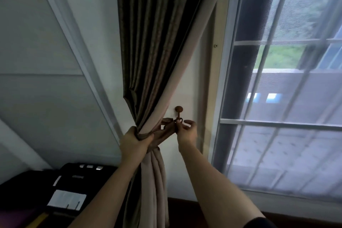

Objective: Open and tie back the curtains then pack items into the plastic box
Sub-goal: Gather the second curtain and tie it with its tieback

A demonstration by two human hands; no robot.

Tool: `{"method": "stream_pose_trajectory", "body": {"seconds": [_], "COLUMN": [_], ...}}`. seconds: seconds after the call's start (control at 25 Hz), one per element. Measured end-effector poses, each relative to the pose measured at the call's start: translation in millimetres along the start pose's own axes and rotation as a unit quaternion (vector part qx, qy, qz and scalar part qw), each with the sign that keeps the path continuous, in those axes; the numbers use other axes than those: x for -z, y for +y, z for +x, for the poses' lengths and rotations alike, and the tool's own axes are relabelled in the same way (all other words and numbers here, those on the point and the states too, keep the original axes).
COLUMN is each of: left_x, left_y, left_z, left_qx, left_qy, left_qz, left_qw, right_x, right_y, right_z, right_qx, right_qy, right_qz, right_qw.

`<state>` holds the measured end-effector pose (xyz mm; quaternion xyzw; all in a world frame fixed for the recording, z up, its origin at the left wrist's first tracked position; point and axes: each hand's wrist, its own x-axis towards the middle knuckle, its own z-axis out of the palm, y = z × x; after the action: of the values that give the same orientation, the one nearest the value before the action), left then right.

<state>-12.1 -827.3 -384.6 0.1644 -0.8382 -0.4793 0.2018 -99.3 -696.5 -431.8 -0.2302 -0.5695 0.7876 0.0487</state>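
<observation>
beside the window [288, 98], on the strip of wall between curtain and frame, a small wooden hook [179, 112] is fixed, and the step in hand is judged to be the looping of the tieback [162, 132] onto it. the curtain [157, 52] is already drawn to the left of the glass and gathered at its waist, where it is clamped by the left hand [136, 139], fingers wrapped tight around the bunched cloth and the band. the loop end of the tieback is pinched between thumb and forefinger of the right hand [187, 131], just under the hook's stem; whether it is yet caught cannot be told. the bundle is best kept squeezed and pushed toward the wall so that slack is given, and the loop lifted over the knob before either grip is eased. no plastic box is in view.
</observation>
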Motion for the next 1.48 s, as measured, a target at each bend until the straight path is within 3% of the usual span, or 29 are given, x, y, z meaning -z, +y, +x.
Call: {"method": "stream_pose_trajectory", "body": {"seconds": [0.08, 0.32, 0.76, 0.96, 1.24, 1.48], "left_x": [-4, -11, -19, -18, -18, -19], "left_y": [0, 3, 2, 0, -1, -3], "left_z": [3, 5, 8, 7, 5, 9], "left_qx": [0.001, -0.010, -0.015, -0.011, -0.017, -0.030], "left_qy": [0.013, 0.052, 0.058, 0.059, 0.064, 0.049], "left_qz": [0.015, 0.041, 0.021, 0.016, 0.024, 0.017], "left_qw": [1.000, 0.998, 0.998, 0.998, 0.998, 0.998], "right_x": [-3, 1, 12, 14, 14, 12], "right_y": [5, 6, -7, 0, 7, 5], "right_z": [3, 16, 35, 37, 37, 53], "right_qx": [0.061, 0.181, 0.276, 0.266, 0.269, 0.151], "right_qy": [0.021, -0.032, -0.166, -0.154, -0.143, -0.184], "right_qz": [-0.072, -0.114, -0.313, -0.259, -0.272, -0.227], "right_qw": [0.995, 0.976, 0.894, 0.916, 0.913, 0.944]}}
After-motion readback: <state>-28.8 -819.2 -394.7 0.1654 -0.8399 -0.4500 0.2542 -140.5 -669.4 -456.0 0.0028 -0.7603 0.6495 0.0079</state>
